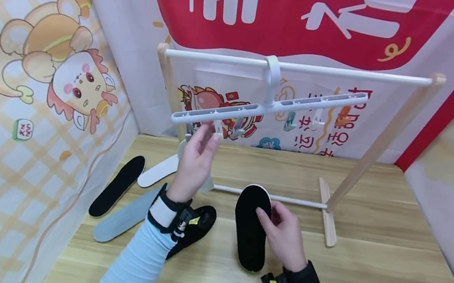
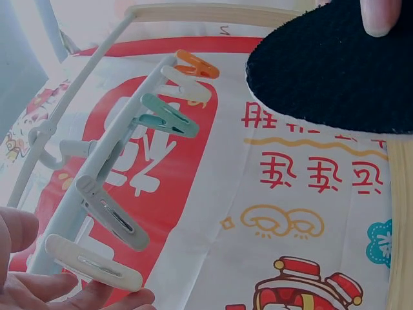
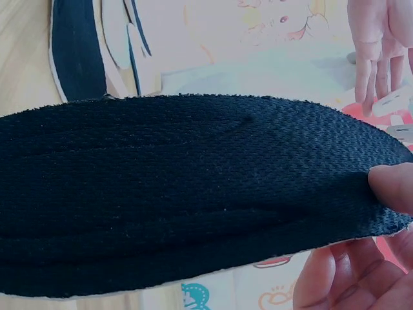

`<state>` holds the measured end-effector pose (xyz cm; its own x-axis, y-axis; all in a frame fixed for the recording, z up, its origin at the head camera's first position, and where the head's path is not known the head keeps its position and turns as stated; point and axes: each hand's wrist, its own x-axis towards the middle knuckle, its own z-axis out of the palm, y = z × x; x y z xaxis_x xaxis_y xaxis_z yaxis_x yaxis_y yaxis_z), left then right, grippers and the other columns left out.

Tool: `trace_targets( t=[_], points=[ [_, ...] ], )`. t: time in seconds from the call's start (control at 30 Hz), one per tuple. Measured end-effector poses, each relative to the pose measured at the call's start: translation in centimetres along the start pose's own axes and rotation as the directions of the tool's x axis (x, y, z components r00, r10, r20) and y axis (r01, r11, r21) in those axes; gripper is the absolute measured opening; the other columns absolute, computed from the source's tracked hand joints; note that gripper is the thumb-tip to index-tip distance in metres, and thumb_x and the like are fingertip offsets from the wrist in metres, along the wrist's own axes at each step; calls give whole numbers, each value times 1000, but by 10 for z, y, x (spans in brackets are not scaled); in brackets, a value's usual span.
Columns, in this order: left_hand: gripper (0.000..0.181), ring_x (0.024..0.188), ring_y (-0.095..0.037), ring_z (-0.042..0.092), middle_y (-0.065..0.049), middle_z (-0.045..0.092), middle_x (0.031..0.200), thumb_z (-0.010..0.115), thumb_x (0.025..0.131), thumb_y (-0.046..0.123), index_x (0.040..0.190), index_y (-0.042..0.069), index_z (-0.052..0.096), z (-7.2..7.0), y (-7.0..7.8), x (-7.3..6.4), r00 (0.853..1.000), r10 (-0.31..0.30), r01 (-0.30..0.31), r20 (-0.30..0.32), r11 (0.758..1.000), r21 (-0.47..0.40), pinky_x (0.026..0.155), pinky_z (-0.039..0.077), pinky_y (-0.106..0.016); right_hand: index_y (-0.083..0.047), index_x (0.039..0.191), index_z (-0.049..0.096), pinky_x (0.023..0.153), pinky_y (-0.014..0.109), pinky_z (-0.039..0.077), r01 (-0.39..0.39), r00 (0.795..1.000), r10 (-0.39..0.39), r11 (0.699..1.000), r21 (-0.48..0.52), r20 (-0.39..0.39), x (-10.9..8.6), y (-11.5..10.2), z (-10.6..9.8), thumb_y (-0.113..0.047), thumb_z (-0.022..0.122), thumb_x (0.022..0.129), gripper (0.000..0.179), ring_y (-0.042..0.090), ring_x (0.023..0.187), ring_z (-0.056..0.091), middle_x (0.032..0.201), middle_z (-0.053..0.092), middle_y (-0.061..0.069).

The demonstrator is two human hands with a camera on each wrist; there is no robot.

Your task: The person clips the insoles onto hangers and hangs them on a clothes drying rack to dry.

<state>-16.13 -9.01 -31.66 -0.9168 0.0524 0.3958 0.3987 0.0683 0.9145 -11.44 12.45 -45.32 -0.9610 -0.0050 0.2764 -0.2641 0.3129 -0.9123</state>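
My right hand (image 1: 284, 231) pinches a black insole (image 1: 249, 230) with a pale edge near one end, the thumb on its dark face and the fingers behind. The insole is raised over the table and fills much of the right wrist view. My left hand (image 1: 195, 164) is up at the near-left end of a white hanger (image 1: 241, 110). Its fingers touch the underside of a white clip (image 2: 93, 263), while the thumb looks apart from it. Beyond it on the hanger are a grey clip (image 2: 113, 213), a teal clip (image 2: 168, 116), another white clip (image 2: 186, 85) and an orange clip (image 2: 197, 64).
The hanger hooks over the rail of a white-and-wood rack (image 1: 363, 149). On the table's left lie a black insole (image 1: 117, 188), a white insole (image 1: 157, 171) and a grey insole (image 1: 124, 217). Another black item (image 1: 197, 224) is partly behind the left wrist. Printed cloth surrounds the table.
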Motion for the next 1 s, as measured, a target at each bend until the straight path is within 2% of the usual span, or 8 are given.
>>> trace_targets(
  t=[0.17, 0.23, 0.33, 0.47, 0.63, 1.0],
  points=[
    [46, 128, -32, 50, -24, 45, 144, 47, 106, 13, 148, -2, 36, -3, -15, 7, 1000, -7, 7, -22, 1000, -13, 107, 41, -41, -10, 97, 68, 58, 25, 44, 21, 1000, -21, 1000, -17, 13, 5, -4, 3, -18, 72, 93, 10, 17, 67, 52, 76, 58, 1],
    [45, 125, -30, 53, -22, 47, 142, 48, 106, 17, 147, 2, 39, -5, -23, 9, 1000, -8, 7, -28, 1000, -9, 106, 42, -42, -10, 97, 69, 58, 25, 44, 30, 999, -30, 999, -11, 18, 8, -5, 5, -19, 72, 93, 11, 17, 67, 52, 76, 57, 1],
    [44, 120, -27, 56, -16, 51, 137, 51, 105, 23, 145, 5, 44, -6, -27, 10, 999, -1, 1, -35, 1000, 9, 104, 45, -42, -9, 97, 69, 57, 25, 43, 49, 999, -49, 999, 1, 23, 11, -6, 6, -20, 71, 93, 12, 17, 66, 51, 75, 56, 1],
    [43, 118, -23, 57, -10, 53, 133, 51, 104, 29, 141, 6, 47, -5, -28, 10, 999, 11, -10, -42, 1000, 25, 102, 46, -39, -9, 96, 69, 57, 25, 42, 66, 997, -66, 998, -1, 27, 17, -9, 8, -21, 71, 94, 12, 17, 65, 51, 73, 56, 0],
    [43, 118, -20, 56, -9, 55, 130, 50, 104, 32, 138, 5, 49, -4, -28, 10, 999, 16, -14, -48, 999, 30, 102, 46, -37, -9, 98, 69, 59, 26, 45, 83, 996, -82, 996, -25, 46, 26, -16, 12, -20, 70, 94, 12, 17, 67, 53, 76, 59, 0],
    [42, 115, -25, 56, -10, 55, 129, 49, 105, 29, 136, 3, 49, -4, -25, 9, 999, 24, -25, -32, 999, -23, 101, 46, -40, -9, 96, 67, 57, 28, 43, 118, 989, -116, 993, -21, 97, 50, -31, 24, -19, 69, 95, 11, 19, 66, 51, 74, 56, 2]
  ],
)
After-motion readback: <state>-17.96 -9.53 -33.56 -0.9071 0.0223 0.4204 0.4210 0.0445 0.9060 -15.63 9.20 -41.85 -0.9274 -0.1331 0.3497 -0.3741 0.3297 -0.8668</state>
